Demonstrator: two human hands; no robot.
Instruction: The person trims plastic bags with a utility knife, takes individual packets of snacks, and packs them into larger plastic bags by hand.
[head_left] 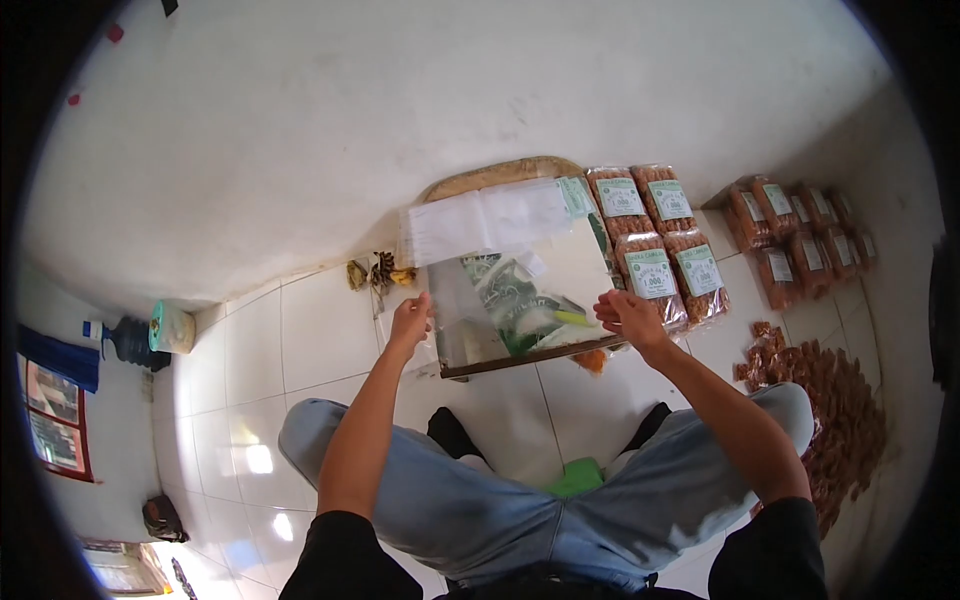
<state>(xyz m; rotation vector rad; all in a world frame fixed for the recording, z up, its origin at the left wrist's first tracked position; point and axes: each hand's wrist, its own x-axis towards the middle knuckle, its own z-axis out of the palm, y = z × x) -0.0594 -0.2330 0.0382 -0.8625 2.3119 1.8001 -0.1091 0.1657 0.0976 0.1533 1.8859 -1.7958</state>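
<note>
Seated at worktop (pixel 500 363), we hold left hand (pixel 410 322) by its left edge, right hand (pixel 634 316) by its right, fingers curled, any pinch unclear. Labelled packs (pixel 652 275) line worktop's right side, white sheets (pixel 480 220) far side, likely for easy reach.

Fine print on the labels of the front packets (pixel 650 275) is too small to read, while the rear packets (pixel 800 235) blur in the corner. A knee (pixel 785 410) hides part of the snack pile (pixel 835 430). Whether the left hand (pixel 412 320) or right hand (pixel 625 312) holds clear film cannot be told. Jeans (pixel 450 500) partly cover a green object (pixel 580 478); the bottom edge crops both black sleeves (pixel 345 560).
</note>
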